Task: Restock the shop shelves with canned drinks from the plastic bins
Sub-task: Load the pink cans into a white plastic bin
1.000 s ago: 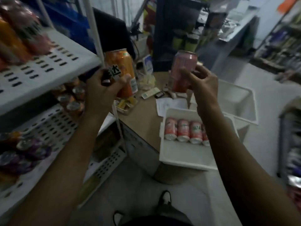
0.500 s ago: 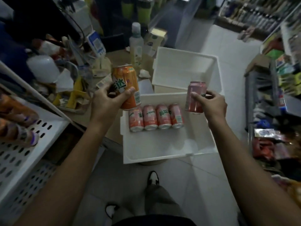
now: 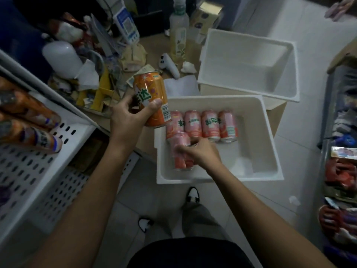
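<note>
Pink drink can [image 3: 180,151] — the right hand [image 3: 201,153] grips it low inside the near white plastic bin [image 3: 212,177], beside four matching cans [image 3: 210,124]; the left hand [image 3: 127,117] clasps an orange drink can [image 3: 152,99] over the bin's left rim. Lift straight, clearing the rim.

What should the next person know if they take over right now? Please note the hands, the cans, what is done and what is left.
Left hand: grips an orange can.
Right hand: grips a pink can inside the near bin.
Four pink cans lie in a row in that bin; the far bin shows no cans.
Done: some cans lie on the shelf at left.
Left: probably shelve both held cans, then the four.
</note>
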Tool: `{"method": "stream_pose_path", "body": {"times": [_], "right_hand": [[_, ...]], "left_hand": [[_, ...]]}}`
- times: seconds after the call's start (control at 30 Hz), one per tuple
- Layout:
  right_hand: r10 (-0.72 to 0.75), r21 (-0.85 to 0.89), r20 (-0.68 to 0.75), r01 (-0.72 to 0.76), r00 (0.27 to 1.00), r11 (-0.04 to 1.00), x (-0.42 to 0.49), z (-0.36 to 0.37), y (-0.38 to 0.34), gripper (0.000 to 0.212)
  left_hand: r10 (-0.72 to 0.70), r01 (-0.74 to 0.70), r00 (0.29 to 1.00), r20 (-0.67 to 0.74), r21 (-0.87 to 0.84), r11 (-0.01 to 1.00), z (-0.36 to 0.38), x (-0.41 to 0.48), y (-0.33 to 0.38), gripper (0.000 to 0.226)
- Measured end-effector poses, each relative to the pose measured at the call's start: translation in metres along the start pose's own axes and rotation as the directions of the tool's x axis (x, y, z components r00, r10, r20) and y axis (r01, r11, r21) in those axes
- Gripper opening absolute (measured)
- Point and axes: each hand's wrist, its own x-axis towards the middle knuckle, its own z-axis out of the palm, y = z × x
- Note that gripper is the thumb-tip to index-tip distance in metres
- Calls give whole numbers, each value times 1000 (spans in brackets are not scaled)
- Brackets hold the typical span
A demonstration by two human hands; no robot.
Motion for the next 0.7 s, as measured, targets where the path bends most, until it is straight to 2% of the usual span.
{"method": "stream_pose_path", "body": {"times": [0.17,0.3,0.43,0.6,0.7], "right_hand": [[4,-49,48,-1,999,999,-5,32,4,42],[6,-70,32,-4,999,998,0,37,8,32],[14,-82,11,-13,1000,997,4,41,11,34],[55,-109,38,-50,998,993,2,34,7,37],[-32,-142,-47,25,998,990,-8,12,-8,44]], "left_hand": [[-23,23,999,-28,13,1000,-23,-12,-6,46],[-44,44,999,-17,17,999,-35,-20,-12,42],[-54,54,998,-12,20,998,-39,-23,-15,51],[-69,68,997,30,31,997,-37,-26,-18,45],[-61,61,997,35,24,998,-36,-27,-16,56]]}}
